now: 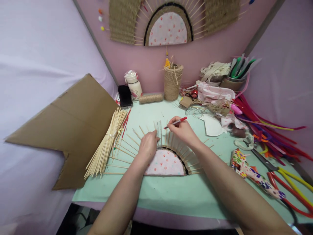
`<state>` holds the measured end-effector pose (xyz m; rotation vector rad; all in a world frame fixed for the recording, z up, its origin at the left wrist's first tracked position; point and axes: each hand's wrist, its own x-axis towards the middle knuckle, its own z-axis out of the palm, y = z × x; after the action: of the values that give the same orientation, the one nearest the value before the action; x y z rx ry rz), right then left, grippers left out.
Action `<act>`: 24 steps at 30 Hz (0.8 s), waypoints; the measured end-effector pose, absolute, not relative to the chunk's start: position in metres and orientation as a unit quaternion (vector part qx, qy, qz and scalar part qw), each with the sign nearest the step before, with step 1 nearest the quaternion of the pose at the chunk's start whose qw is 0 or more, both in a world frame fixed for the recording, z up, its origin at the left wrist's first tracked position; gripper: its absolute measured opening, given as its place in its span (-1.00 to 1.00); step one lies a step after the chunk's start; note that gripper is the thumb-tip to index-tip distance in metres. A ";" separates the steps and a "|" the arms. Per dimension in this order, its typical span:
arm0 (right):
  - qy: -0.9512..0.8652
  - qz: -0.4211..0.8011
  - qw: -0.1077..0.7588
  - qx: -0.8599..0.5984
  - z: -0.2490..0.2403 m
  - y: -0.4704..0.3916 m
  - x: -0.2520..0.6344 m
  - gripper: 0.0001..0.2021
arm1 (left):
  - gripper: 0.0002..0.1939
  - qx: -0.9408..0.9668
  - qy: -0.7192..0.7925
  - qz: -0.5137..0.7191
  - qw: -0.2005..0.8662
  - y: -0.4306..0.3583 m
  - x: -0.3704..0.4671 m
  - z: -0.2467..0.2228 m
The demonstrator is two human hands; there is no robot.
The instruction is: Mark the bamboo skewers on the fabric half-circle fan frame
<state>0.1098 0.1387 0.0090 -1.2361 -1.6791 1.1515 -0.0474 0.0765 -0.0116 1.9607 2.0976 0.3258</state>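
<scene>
A half-round piece covered in white cloth with red spots [165, 164] lies on the table, edged with a black band, and thin wooden sticks [127, 147] fan out from it. My left hand [148, 146] is closed on a short clear ruler [158, 130] above the middle of the curved edge, the fingers holding it down among the sticks. Between the fingertips of my right hand [182, 130] is a pen with a red end [180, 120], its tip pointing left, close to the ruler's right side. Whether the tip touches a stick, I cannot tell.
Left lie a tied bundle of sticks [107, 140] and a cardboard sheet [73, 120]. Twine spools [173, 83] and a white bottle [134, 86] stand behind. At right are pipe cleaners [264, 127], scissors [276, 168] and a cloth-wrapped tool [259, 179]. A similar fan piece [168, 29] hangs on the wall.
</scene>
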 end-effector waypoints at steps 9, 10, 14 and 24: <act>-0.676 0.412 0.334 -0.512 -0.009 0.137 0.104 -0.90 | -0.82 0.673 0.722 0.093 0.128 0.075 -0.045 -0.008; -0.677 0.413 0.331 -0.511 -0.009 0.137 0.104 -0.90 | -0.82 0.672 0.723 0.094 0.128 0.075 -0.045 -0.008; -0.682 0.412 0.324 -0.510 -0.014 0.139 0.104 -0.88 | -0.80 0.674 0.722 0.095 0.122 0.076 -0.046 -0.011; -0.686 0.406 0.317 -0.514 -0.018 0.139 0.105 -0.87 | -0.83 0.674 0.722 0.094 0.124 0.077 -0.045 -0.010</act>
<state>0.1048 0.1390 -0.0184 -1.3527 -1.8067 1.0676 -0.0454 0.0767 -0.0096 1.9649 2.1067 0.2729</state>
